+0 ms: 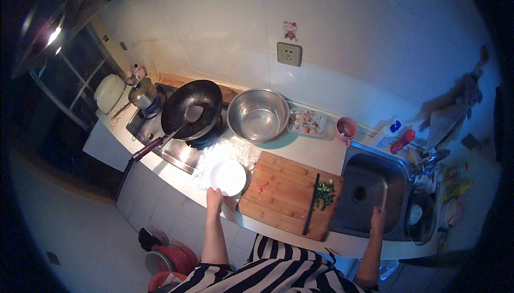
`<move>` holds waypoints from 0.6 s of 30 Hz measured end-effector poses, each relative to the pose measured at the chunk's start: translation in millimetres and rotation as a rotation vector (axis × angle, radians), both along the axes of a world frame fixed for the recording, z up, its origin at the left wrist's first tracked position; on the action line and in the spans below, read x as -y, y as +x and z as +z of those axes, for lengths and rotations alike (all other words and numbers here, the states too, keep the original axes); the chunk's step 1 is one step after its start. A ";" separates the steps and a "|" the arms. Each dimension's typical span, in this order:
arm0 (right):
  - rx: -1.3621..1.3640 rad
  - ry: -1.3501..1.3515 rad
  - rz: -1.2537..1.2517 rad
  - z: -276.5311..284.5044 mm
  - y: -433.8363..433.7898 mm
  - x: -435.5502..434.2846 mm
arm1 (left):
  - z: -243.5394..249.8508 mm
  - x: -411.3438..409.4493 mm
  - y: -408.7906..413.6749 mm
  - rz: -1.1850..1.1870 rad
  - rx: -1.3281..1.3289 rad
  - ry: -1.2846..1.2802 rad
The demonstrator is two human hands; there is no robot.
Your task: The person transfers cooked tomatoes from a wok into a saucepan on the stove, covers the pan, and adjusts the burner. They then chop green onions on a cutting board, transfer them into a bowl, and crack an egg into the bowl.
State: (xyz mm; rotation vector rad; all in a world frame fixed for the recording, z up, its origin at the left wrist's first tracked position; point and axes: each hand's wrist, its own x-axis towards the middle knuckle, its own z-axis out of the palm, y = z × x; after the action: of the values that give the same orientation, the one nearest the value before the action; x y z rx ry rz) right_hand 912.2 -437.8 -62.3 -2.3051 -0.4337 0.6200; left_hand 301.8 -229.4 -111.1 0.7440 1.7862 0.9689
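Note:
My left hand (pixel 214 199) grips the near rim of a round white bowl (pixel 227 177), over the counter between the gas stove and the board. My right hand (pixel 377 217) hangs over the front right part of the stainless steel sink (pixel 348 208); whether its fingers are apart is too small to tell. Between my hands lies a wooden cutting board (pixel 283 192). On it are chopped green onions (pixel 324 193), small red pieces (pixel 262 187) and a pair of dark chopsticks (pixel 311 206) laid beside the onions.
A black wok (pixel 176 104) with a spatula (pixel 193 114) stands on the stove (pixel 176 152), its handle jutting over the front edge. Behind the board are a steel basin (pixel 257 118), a plastic food tray (pixel 307 122) and a pink mug (pixel 346 129). A lidded pot (pixel 143 93) sits on the rear burner.

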 end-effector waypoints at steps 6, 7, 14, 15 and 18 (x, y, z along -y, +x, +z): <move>-0.037 0.038 -0.002 39.9 -48.5 -12.4 | 2.1 -7.1 3.3 0.024 -0.099 0.027; -0.010 0.052 0.027 41.9 -51.3 -15.6 | 10.8 -8.0 8.7 0.058 -0.089 0.061; -0.509 0.486 0.194 99.2 -120.3 -45.3 | 150.1 25.7 82.1 -0.128 0.343 0.148; -0.671 0.571 0.240 112.8 -137.4 -54.2 | 160.8 27.1 97.5 -0.210 0.326 0.115; -0.981 0.633 0.403 133.6 -174.7 -71.0 | 166.8 25.9 146.0 -0.412 0.224 0.149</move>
State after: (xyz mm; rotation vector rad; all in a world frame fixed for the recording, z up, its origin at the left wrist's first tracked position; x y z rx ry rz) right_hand 737.6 -366.7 71.3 -1.1214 -0.5016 1.4509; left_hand 447.9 -255.3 55.6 1.0081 1.3095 0.8711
